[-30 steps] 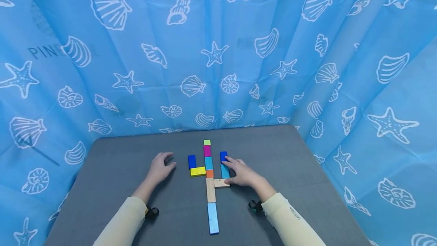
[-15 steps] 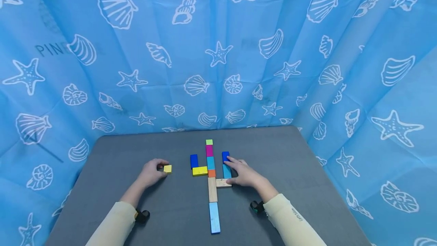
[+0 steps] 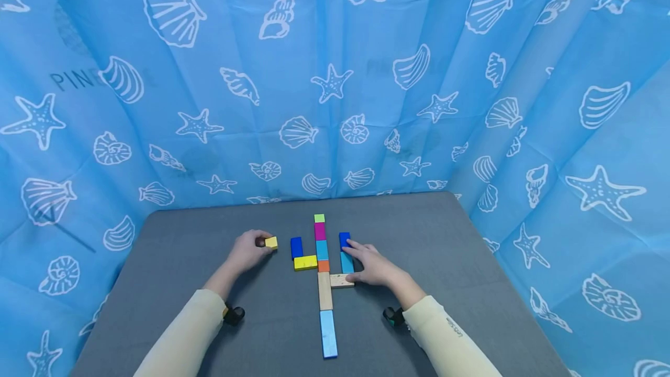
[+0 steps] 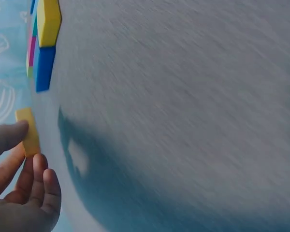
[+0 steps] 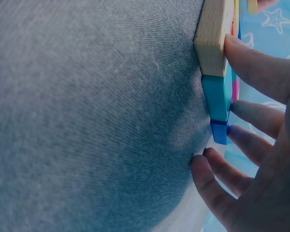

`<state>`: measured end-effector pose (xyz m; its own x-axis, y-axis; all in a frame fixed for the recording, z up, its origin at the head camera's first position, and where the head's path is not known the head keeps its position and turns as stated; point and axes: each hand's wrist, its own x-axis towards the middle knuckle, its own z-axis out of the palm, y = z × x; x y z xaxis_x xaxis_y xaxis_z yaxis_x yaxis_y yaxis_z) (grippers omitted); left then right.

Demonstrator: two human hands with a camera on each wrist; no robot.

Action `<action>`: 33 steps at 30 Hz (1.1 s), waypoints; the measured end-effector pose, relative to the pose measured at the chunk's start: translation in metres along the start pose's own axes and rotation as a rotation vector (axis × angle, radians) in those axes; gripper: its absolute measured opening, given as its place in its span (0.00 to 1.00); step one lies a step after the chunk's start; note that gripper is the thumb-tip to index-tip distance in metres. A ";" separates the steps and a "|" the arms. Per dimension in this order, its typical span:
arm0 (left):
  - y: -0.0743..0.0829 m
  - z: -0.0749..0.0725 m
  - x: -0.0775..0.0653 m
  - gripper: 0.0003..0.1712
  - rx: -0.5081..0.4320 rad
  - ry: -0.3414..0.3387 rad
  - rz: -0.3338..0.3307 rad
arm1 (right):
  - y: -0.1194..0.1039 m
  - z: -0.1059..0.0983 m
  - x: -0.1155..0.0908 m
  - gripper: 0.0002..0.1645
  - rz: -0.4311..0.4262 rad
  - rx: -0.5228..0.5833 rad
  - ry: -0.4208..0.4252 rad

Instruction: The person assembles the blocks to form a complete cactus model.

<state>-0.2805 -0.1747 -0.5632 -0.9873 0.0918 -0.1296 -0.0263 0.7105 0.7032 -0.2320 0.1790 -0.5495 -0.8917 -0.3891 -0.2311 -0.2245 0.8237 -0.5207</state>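
Observation:
My left hand (image 3: pixel 247 252) pinches a small yellow block (image 3: pixel 271 243) between thumb and fingers, raised off the table in the left wrist view. Just right of it lie a dark blue block (image 3: pixel 296 248) and a longer yellow block (image 3: pixel 306 263), joined in an L. My right hand (image 3: pixel 373 266) rests on the other side of the layout. Its thumb touches a plain wooden block (image 5: pixel 213 41), and two fingertips touch the teal block (image 5: pixel 216 99) and the small dark blue block (image 5: pixel 220 133). The other fingers reach down near the cloth.
A central column runs away from me: light blue block (image 3: pixel 328 334), wooden block (image 3: pixel 325 291), orange (image 3: pixel 323 266), blue (image 3: pixel 321 250), magenta (image 3: pixel 320 231) and green (image 3: pixel 319 217) blocks. Grey cloth (image 3: pixel 199 237) covers the table. A blue shell-print curtain (image 3: pixel 335 103) hangs behind.
A second ago no block showed in the left hand; half a second ago it held the small yellow block farther left. Hand and block have since moved right and away. The right hand stays put.

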 end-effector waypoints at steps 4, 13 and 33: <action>0.016 0.008 0.018 0.18 -0.076 0.014 -0.036 | 0.000 -0.001 0.000 0.46 0.006 0.004 0.001; 0.021 0.024 0.043 0.18 -0.141 -0.023 -0.073 | -0.005 0.002 0.003 0.47 -0.011 0.001 -0.012; 0.020 0.028 0.039 0.19 -0.095 -0.045 -0.031 | -0.009 0.003 0.006 0.48 -0.032 0.014 -0.021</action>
<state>-0.3152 -0.1377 -0.5739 -0.9777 0.1038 -0.1824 -0.0736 0.6444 0.7611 -0.2344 0.1678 -0.5486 -0.8757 -0.4241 -0.2308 -0.2476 0.8048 -0.5395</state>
